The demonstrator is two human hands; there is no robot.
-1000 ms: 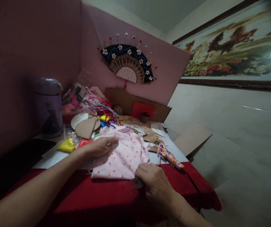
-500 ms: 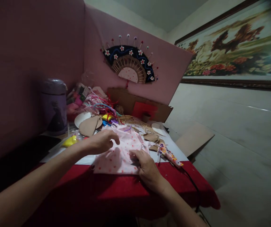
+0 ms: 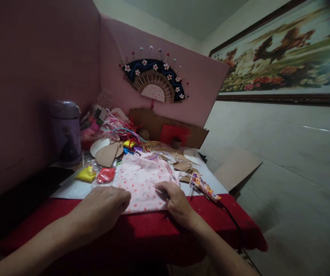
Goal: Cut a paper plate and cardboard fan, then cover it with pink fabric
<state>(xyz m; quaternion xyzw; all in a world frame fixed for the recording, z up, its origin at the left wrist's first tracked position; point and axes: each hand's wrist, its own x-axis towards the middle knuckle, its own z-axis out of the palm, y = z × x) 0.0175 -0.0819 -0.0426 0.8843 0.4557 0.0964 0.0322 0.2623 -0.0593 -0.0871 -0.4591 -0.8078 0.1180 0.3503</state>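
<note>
A pink cloth with small red and pink dots [image 3: 142, 184] lies spread at the front of the table. At its right front part rests my right hand [image 3: 178, 201], fingers loosely bent and a gap between them, touching the fabric. My left hand [image 3: 104, 209] is closed by the cloth's left front corner, nearer to me. Its fingertips are turned away, so whatever they hold, if anything, is hidden. Just beyond that hand lie a red packet [image 3: 106, 175] and a yellow packet [image 3: 86, 173].
A flower-patterned glue gun [image 3: 205, 186] with a cord lies at the right. Behind are cardboard pieces [image 3: 107, 154], thin sticks [image 3: 179, 155] and a heap of pink cords [image 3: 120, 124]. A purple flask [image 3: 66, 134] stands left. A decorated fan [image 3: 155, 78] hangs on the pink panel.
My left hand has come down and back toward me from above the cloth, its fingers now closed. The cloth lies flatter and the red packet shows. My right hand has stayed nearly in place.
</note>
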